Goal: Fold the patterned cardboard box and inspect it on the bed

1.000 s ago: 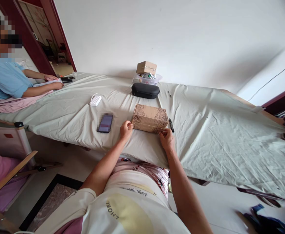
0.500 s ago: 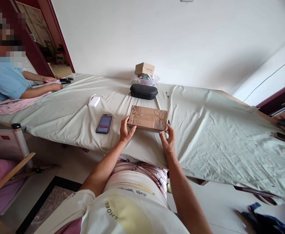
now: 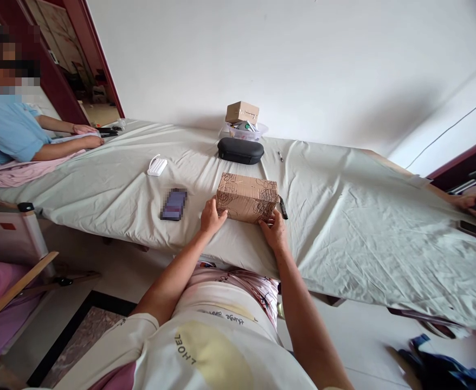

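Both hands are holding the cardboard box [image 3: 246,197] on the cloth-covered bench [image 3: 343,216].
The left hand [image 3: 211,216] and the right hand [image 3: 274,232] are each pinching a near corner in their grip. The box is sitting near the front edge, with a black marker [image 3: 282,207] just beside its right end. Equal pressure from both sides should be keeping it from twisting.

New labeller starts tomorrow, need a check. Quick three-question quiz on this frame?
1. True or false: the left hand and the right hand both touch the cardboard box.
2. What lies on the sheet left of the box? A. phone B. scissors C. mug
3. Name the black thing by the box's right end.
Key: 1 true; 2 A; 3 marker pen.
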The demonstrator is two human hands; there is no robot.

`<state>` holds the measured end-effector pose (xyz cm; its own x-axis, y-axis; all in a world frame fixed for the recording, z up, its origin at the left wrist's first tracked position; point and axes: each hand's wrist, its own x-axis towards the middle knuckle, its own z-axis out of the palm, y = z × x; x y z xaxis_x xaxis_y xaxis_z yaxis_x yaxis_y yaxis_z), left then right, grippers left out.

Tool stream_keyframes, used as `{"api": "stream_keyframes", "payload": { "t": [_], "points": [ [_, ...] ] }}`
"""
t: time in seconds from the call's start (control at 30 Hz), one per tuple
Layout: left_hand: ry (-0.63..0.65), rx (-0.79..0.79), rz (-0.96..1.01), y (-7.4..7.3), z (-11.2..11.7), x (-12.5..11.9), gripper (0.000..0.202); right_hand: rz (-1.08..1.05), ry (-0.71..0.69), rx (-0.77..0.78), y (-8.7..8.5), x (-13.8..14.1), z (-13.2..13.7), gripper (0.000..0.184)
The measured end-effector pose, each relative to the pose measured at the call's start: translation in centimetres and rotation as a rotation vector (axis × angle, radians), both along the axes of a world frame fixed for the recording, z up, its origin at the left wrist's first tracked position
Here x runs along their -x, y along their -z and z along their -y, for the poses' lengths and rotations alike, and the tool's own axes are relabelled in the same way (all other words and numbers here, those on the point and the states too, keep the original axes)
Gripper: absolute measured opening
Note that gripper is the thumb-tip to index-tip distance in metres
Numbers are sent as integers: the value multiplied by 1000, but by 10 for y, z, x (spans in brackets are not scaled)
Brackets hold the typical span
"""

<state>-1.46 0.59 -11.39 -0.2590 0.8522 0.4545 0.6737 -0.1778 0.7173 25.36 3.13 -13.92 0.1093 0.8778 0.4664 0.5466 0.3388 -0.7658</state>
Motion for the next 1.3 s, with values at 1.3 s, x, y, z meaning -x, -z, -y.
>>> {"api": "stream_keyframes", "payload": {
  "t": [1.3],
  "points": [
    [-7, -177, 154, 0, 2, 7, 42, -30, 67, -210, -31, 5, 25, 57]
  ]
}}
